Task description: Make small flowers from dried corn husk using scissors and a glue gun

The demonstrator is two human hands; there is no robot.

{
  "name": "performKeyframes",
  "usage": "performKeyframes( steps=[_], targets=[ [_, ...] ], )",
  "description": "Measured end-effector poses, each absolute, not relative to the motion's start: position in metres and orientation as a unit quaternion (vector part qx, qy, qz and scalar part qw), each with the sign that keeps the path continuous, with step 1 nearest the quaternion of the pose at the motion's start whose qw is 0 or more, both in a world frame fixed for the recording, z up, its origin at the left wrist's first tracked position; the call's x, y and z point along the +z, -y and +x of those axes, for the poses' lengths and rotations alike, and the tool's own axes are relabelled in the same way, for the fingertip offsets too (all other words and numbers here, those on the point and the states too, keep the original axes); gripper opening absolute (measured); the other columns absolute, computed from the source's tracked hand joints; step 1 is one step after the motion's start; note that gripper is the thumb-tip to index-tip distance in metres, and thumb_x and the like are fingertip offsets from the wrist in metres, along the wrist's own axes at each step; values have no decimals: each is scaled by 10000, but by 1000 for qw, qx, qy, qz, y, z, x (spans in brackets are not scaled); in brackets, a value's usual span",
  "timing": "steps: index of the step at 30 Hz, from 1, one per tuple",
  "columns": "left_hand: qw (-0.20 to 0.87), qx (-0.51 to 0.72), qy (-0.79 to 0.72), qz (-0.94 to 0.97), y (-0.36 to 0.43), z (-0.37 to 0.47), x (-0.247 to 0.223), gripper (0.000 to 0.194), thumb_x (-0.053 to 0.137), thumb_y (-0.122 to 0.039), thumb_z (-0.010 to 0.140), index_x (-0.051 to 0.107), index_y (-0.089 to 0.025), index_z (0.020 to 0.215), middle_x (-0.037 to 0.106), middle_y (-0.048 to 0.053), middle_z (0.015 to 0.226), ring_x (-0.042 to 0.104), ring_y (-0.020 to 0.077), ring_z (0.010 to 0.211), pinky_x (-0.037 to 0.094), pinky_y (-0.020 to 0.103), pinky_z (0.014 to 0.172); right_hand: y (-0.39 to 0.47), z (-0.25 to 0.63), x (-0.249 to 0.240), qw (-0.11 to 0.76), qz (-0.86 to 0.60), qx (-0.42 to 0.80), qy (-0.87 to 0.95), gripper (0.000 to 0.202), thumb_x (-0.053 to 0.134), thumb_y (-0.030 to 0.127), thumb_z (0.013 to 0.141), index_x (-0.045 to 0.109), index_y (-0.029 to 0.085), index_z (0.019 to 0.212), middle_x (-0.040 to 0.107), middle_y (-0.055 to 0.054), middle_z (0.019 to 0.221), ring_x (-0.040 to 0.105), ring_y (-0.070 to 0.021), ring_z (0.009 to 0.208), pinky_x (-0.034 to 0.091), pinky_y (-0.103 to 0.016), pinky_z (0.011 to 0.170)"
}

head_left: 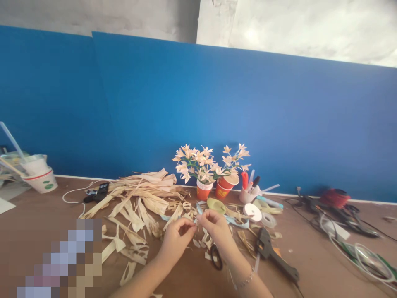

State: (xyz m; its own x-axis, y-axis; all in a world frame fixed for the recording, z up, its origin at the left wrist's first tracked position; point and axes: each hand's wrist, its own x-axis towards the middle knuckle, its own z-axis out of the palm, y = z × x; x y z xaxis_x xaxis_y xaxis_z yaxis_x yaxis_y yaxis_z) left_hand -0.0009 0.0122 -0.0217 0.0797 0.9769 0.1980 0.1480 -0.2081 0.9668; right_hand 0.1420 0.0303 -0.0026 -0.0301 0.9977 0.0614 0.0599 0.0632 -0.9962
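Near the middle of the brown table, my left hand (178,240) and my right hand (215,227) meet fingertip to fingertip. Each is closed in a pinch. What they hold between them is too small to make out. Dried husk strips (149,203) lie heaped to the left and behind my hands. Just beyond stand pale flowers (198,161) in a red and white paper cup (204,191), beside a second red cup (223,188) with more flowers. Black scissors (216,257) lie partly beneath my right forearm. To the right rests a black glue gun (273,252).
A white roll (252,212) and a clear tape roll (269,220) lie right of my hands, near a cup of tools (248,194). Cables and a red object (335,198) sit far right. A drink cup (40,180) stands far left. A blue panel (186,103) borders the table.
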Motion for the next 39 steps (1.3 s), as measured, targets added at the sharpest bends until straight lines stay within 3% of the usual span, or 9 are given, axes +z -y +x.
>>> performKeyframes(
  steps=[8,16,27,35,39],
  targets=[
    [434,482,-456,609,-10,-1,-17,128,574,-257,742,621,-186,645,592,5,604,530,153,598,419,241,599,-29,143,-1,498,-489,452,555,314,680,444,675,540,175,592,535,16,582,459,-128,587,371,-255,593],
    [428,474,-455,621,-9,-3,-16,129,571,-236,738,617,-184,629,592,6,606,527,150,596,416,238,596,-28,142,-2,494,-502,460,541,344,677,439,663,480,181,549,430,56,506,372,-95,509,309,-235,522],
    [422,483,-457,616,-11,-2,-18,142,572,-260,742,644,-185,645,603,15,608,525,158,605,416,248,605,-31,143,-2,488,-505,462,542,375,674,486,655,474,187,549,390,64,488,323,-83,480,278,-226,475],
    [467,477,-467,580,-15,-2,-22,170,600,-327,715,626,-175,644,587,0,599,515,146,574,408,236,564,-33,152,2,451,-507,417,605,332,632,467,711,533,179,578,465,40,522,409,-107,513,324,-237,510],
    [460,479,-478,576,-15,-2,-20,183,611,-342,701,623,-171,636,591,0,619,512,147,591,400,236,582,-34,182,18,381,-548,335,665,286,506,414,807,618,173,702,603,-13,650,534,-160,629,390,-263,593]
  ],
)
